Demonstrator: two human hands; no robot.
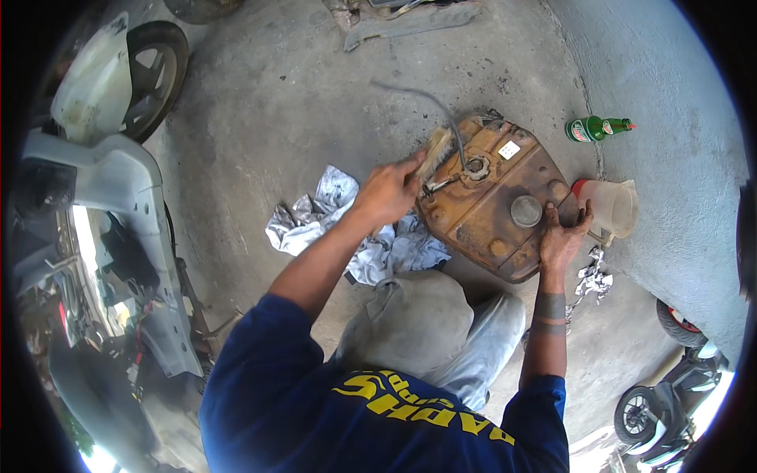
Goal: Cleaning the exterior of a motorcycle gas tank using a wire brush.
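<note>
A rusty brown metal fuel tank [512, 177] lies on the floor in front of my knees, with a round grey cap [526, 211] and a hose [441, 106] running from the fitting on its top. My left hand [386, 191] is closed around a brush [434, 154] with straw-coloured bristles, held at the tank's upper left edge. Whether the bristles touch the metal I cannot tell. On the tank's right edge, beside the cap, my right hand [564, 236] grips with thumb and fingers apart. White patterned cloth [331, 221] lies crumpled left of the tank.
A clear plastic jug [615, 206] with a red patch stands right of the tank. Beyond it, a green bottle [587, 128] lies near the wall [670, 102]. Motorbike parts [142, 173] crowd the left side. A crumpled rag [593, 280] and a parked motorbike [662, 410] are at right.
</note>
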